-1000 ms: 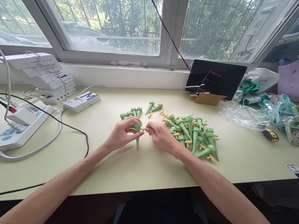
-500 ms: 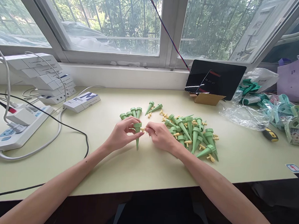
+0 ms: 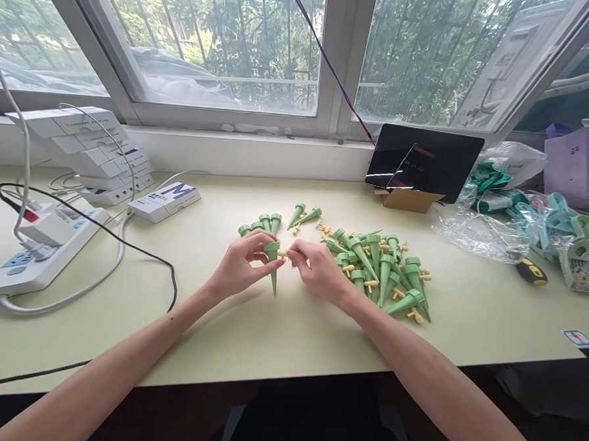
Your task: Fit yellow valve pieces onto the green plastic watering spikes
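My left hand is closed round a green plastic cone spike, held upright with its tip on the pale green table. My right hand pinches a small yellow valve piece against the side of the spike's top. A pile of green spikes with yellow pieces lies just right of my right hand. Three green spikes stand in a short row behind my left hand, and two more spikes lie beyond them.
A white power strip with plugs and a black cable is at the left, beside stacked white boxes. A dark tablet leans at the window. Plastic bags, teal items and a yellow-black tool lie right.
The view has shifted slightly. Both hands stay together on the spike and yellow piece, with almost no visible motion.
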The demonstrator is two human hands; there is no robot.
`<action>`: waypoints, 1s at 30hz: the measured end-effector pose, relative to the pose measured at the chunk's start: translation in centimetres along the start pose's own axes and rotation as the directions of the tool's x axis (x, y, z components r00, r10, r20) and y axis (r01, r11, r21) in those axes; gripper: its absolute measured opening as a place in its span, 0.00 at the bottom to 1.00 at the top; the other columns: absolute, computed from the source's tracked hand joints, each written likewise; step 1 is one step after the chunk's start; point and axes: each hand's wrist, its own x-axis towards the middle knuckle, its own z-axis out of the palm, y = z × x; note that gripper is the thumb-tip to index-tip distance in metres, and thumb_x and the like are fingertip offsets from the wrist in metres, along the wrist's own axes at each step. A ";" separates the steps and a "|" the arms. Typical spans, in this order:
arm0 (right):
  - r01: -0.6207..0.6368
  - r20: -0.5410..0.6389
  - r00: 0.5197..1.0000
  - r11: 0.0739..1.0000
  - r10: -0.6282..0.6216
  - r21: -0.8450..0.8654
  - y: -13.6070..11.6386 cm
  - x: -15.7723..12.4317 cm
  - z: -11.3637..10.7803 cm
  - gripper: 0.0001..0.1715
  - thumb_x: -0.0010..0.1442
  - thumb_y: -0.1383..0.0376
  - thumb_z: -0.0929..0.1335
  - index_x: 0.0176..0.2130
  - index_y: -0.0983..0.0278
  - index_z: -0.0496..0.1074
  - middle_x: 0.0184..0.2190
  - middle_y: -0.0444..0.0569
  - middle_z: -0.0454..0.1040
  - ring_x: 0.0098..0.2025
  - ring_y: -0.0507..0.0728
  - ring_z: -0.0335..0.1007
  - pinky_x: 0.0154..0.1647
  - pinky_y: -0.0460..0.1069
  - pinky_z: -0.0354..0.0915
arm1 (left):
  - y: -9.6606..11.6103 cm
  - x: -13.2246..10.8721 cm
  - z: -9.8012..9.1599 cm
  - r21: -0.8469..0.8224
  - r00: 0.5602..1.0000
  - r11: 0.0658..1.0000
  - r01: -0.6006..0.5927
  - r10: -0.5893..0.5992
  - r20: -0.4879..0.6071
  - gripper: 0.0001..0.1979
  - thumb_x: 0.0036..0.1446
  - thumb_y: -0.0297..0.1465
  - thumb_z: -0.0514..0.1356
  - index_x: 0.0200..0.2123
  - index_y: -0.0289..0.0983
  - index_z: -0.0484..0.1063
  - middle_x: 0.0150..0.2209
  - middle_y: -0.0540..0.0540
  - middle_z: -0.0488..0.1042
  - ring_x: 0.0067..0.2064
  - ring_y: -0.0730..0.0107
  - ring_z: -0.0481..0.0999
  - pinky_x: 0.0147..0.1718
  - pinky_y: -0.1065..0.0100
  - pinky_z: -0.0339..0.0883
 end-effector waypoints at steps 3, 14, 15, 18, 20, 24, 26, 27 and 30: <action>0.027 -0.027 0.999 0.999 -0.026 0.037 -0.2 0.0 0.1 0.10 0.68 0.64 0.62 0.35 0.63 0.66 0.29 0.44 0.72 0.30 0.52 0.65 0.34 0.46 0.59 | 0.2 0.0 0.0 -0.090 0.999 0.995 0.032 -0.033 -0.005 0.11 0.53 0.33 0.69 0.38 0.37 0.73 0.43 0.46 0.70 0.32 0.73 0.76 0.27 0.67 0.79; 0.109 -0.192 0.977 0.990 -0.091 0.085 -0.8 -0.3 0.2 0.07 0.67 0.66 0.64 0.38 0.63 0.72 0.34 0.47 0.75 0.36 0.53 0.70 0.38 0.48 0.67 | 1.8 0.2 -0.2 -0.227 0.983 0.958 0.178 -0.183 -0.002 0.13 0.61 0.39 0.63 0.36 0.34 0.72 0.26 0.48 0.73 0.25 0.69 0.77 0.23 0.68 0.72; 0.115 -0.218 0.971 0.990 -0.094 0.085 -0.8 -0.3 0.2 0.08 0.67 0.66 0.64 0.38 0.63 0.72 0.35 0.48 0.75 0.36 0.53 0.71 0.39 0.48 0.68 | 1.7 0.2 -0.2 -0.237 0.982 0.955 0.180 -0.189 -0.017 0.14 0.62 0.41 0.62 0.35 0.34 0.72 0.27 0.48 0.73 0.25 0.69 0.77 0.22 0.68 0.72; 0.128 -0.286 0.953 0.988 -0.098 0.091 -1.1 -0.2 0.0 0.09 0.67 0.65 0.64 0.40 0.63 0.74 0.36 0.49 0.76 0.37 0.54 0.71 0.40 0.49 0.69 | 1.3 0.2 -0.1 -0.262 0.979 0.947 0.185 -0.201 -0.037 0.18 0.64 0.44 0.58 0.34 0.33 0.71 0.27 0.46 0.74 0.23 0.69 0.77 0.19 0.69 0.69; 0.133 -0.323 0.941 0.987 -0.099 0.085 -1.7 -0.2 -0.4 0.10 0.68 0.65 0.64 0.41 0.62 0.74 0.37 0.49 0.77 0.38 0.54 0.72 0.41 0.49 0.70 | 0.9 0.1 -0.1 -0.255 0.978 0.949 0.185 -0.202 -0.041 0.19 0.65 0.45 0.56 0.33 0.33 0.71 0.24 0.48 0.73 0.22 0.70 0.75 0.19 0.69 0.69; 0.136 -0.349 0.928 0.991 -0.128 -0.002 -3.6 0.1 -2.5 0.10 0.68 0.65 0.64 0.42 0.62 0.75 0.38 0.49 0.78 0.38 0.54 0.74 0.42 0.49 0.70 | 0.8 0.0 0.0 -0.243 0.976 0.948 0.205 -0.217 -0.025 0.21 0.65 0.46 0.55 0.31 0.33 0.71 0.29 0.46 0.74 0.22 0.72 0.75 0.19 0.70 0.68; 0.141 -0.334 0.929 0.987 -0.161 -0.082 -4.3 0.5 -4.2 0.10 0.68 0.65 0.64 0.42 0.62 0.75 0.39 0.49 0.78 0.39 0.54 0.74 0.42 0.49 0.70 | 0.8 0.0 0.1 -0.231 0.974 0.948 0.220 -0.228 -0.011 0.21 0.65 0.46 0.55 0.31 0.33 0.71 0.29 0.46 0.73 0.22 0.72 0.75 0.19 0.70 0.68; 0.145 -0.330 0.926 0.981 -0.180 -0.128 -4.3 0.9 -5.2 0.10 0.67 0.65 0.64 0.42 0.62 0.76 0.39 0.49 0.79 0.39 0.55 0.75 0.41 0.49 0.70 | 0.8 0.0 0.2 -0.225 0.973 0.948 0.226 -0.232 -0.002 0.21 0.65 0.46 0.55 0.31 0.33 0.71 0.28 0.47 0.73 0.22 0.72 0.75 0.19 0.71 0.68; 0.109 -0.291 0.938 0.956 -0.190 -0.271 -3.0 2.6 -8.5 0.10 0.66 0.66 0.65 0.40 0.63 0.77 0.39 0.49 0.80 0.38 0.55 0.75 0.40 0.48 0.69 | 0.7 -0.1 0.3 -0.198 0.971 0.951 0.238 -0.240 0.015 0.21 0.65 0.46 0.55 0.30 0.34 0.70 0.26 0.47 0.73 0.22 0.72 0.74 0.20 0.71 0.68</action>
